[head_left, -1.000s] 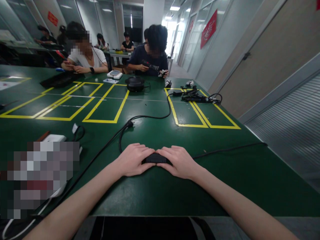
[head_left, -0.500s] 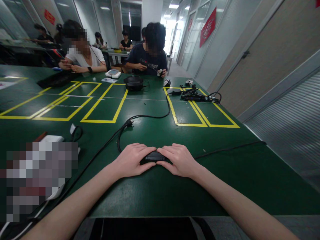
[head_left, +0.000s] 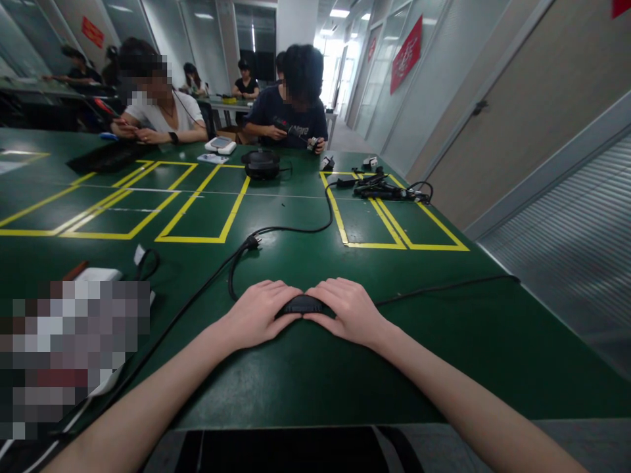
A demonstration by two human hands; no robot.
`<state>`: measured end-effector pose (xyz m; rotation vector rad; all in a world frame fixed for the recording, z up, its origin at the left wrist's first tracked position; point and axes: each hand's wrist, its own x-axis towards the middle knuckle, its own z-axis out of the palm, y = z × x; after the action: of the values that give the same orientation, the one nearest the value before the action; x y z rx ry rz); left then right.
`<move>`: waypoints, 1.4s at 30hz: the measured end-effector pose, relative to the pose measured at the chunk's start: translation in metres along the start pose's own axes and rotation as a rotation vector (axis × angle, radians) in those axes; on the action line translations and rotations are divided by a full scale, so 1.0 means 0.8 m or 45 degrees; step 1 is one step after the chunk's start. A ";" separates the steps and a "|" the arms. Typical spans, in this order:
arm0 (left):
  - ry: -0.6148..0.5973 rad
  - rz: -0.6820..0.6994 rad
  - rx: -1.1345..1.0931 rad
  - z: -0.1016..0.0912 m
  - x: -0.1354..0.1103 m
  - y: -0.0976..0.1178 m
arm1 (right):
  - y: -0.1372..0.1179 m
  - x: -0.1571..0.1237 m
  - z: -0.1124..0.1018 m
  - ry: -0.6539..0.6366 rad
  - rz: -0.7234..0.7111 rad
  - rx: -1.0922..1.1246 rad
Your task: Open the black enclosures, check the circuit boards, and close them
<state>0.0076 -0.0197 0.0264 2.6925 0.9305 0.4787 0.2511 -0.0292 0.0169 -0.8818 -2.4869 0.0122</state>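
A black power adapter (head_left: 303,304) lies low over the green table in front of me, cords leading off on both sides. My left hand (head_left: 259,310) wraps its left end, thumb along the near side and fingers over the far side. On the opposite end, my right hand (head_left: 348,307) grips the same way. The fingertips of both hands almost meet, so just the middle of the adapter shows. A black cord with a plug (head_left: 253,242) loops on the table beyond my left hand. Another black cord (head_left: 448,288) runs right to the table edge.
Yellow tape rectangles (head_left: 224,240) mark the green table (head_left: 276,387). Tangled black cables and parts (head_left: 382,187) lie at the far right, a round black case (head_left: 262,164) farther back. A blurred-out item (head_left: 83,348) is at left. Two people (head_left: 296,105) sit across.
Both hands keep hold of the power adapter. It has tipped slightly, so its ridged edge shows more now, and my hands sit a little closer together. The view has shifted slightly.
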 end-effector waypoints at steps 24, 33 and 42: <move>0.149 0.295 0.230 0.006 -0.004 0.008 | -0.010 0.004 -0.016 -0.427 0.782 1.463; 0.431 0.327 0.266 0.007 -0.005 0.022 | 0.019 0.006 -0.059 0.221 0.894 1.353; 0.008 0.174 -0.192 0.021 -0.010 0.009 | 0.100 -0.021 -0.153 1.142 0.946 0.968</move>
<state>0.0123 -0.0325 0.0121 2.6285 0.6852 0.5613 0.3654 0.0055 0.1034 -1.0675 -1.0904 0.6166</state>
